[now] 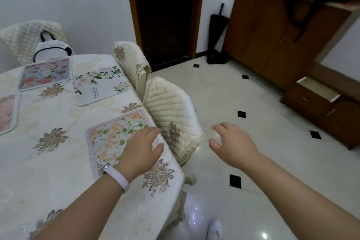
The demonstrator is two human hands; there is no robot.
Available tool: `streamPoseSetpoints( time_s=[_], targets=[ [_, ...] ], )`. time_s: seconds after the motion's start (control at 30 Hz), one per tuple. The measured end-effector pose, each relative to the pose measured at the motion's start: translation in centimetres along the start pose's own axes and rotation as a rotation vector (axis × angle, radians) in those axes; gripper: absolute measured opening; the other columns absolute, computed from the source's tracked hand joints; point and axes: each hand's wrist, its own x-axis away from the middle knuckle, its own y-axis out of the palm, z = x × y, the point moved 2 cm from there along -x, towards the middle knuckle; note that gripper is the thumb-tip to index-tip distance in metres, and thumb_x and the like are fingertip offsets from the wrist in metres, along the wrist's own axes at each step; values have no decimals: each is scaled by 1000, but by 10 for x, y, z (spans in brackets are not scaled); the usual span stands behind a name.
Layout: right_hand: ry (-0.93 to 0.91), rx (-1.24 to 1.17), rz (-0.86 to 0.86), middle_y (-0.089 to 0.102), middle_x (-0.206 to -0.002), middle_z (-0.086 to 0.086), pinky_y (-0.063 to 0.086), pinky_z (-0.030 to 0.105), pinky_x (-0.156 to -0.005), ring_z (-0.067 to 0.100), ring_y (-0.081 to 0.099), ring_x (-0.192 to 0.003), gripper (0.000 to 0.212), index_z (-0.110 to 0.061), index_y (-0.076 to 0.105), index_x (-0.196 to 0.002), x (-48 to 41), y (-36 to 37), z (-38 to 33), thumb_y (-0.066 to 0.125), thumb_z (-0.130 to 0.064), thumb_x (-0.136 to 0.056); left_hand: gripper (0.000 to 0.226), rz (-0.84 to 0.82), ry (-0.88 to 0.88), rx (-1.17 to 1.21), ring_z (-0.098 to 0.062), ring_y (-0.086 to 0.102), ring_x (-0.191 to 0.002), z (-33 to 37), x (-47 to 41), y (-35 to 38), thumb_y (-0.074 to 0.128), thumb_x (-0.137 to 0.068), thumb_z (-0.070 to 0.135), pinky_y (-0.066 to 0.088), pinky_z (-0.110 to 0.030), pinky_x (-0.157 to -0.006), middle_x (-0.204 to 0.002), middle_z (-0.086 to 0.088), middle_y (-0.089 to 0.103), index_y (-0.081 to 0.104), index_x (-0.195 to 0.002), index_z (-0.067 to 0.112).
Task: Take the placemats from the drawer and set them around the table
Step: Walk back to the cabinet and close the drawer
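Several floral placemats lie on the table (48, 161), which wears a cream embroidered cloth. The nearest placemat (109, 138) sits at the table's right edge, and my left hand (140, 150) hovers over its right part with relaxed fingers, holding nothing. A white placemat (99, 85) with green leaves lies farther back, a pink-blue one (45, 73) at the far end, and another (6, 113) at the left edge. My right hand (231, 142) is loosely curled and empty, over the floor to the right of the table. The open drawer (317, 89) shows in the low cabinet at right.
Two chairs with quilted cream covers (169, 111) (130, 62) stand against the table's right side. A panda toy (52, 48) sits on the far chair. A brown cabinet (272, 35) lines the right wall, and a black umbrella (217, 39) leans by the dark doorway. The tiled floor (253, 93) lies between.
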Motion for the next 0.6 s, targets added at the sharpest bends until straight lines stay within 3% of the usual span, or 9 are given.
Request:
streamPoseSetpoints(
  time_s=[0.17, 0.27, 0.37, 0.5, 0.6],
  targets=[
    [138, -74, 29, 45, -143, -4, 35, 36, -104, 21, 41, -129, 52, -26, 43, -143, 16, -9, 79, 41, -49, -96, 48, -77, 118, -49, -20, 45, -130, 63, -40, 31, 55, -92, 40, 36, -35, -105, -141, -1, 52, 54, -136, 20],
    [194, -95, 31, 44, -145, -4, 34, 36, -105, 20, 40, -131, 53, -26, 42, -144, 23, -14, 135, 39, -50, -97, 61, -115, 160, -58, -22, 47, -128, 106, -72, 54, 40, -86, 53, 37, -37, -104, -140, -1, 53, 56, -134, 20],
    [248, -115, 53, 44, -145, -4, 35, 37, -105, 19, 40, -131, 53, -26, 42, -144, 30, -23, 201, 39, -50, -97, 67, -130, 224, -73, -21, 47, -128, 164, -107, 82, 34, -83, 57, 37, -36, -104, -139, 0, 53, 55, -134, 21],
    [325, -128, 80, 43, -145, -4, 35, 37, -105, 19, 40, -130, 54, -26, 42, -144, 40, -40, 295, 37, -51, -97, 54, -201, 317, -107, -19, 40, -134, 253, -157, 128, 45, -92, 48, 31, -34, -110, -146, 2, 46, 49, -139, 23],
    [376, -123, 91, 44, -145, -4, 35, 37, -103, 20, 41, -130, 54, -26, 41, -144, 49, -49, 357, 37, -52, -97, 66, -198, 385, -106, -22, 44, -131, 315, -186, 158, 33, -83, 57, 35, -38, -109, -142, -1, 51, 53, -136, 22]
  ],
)
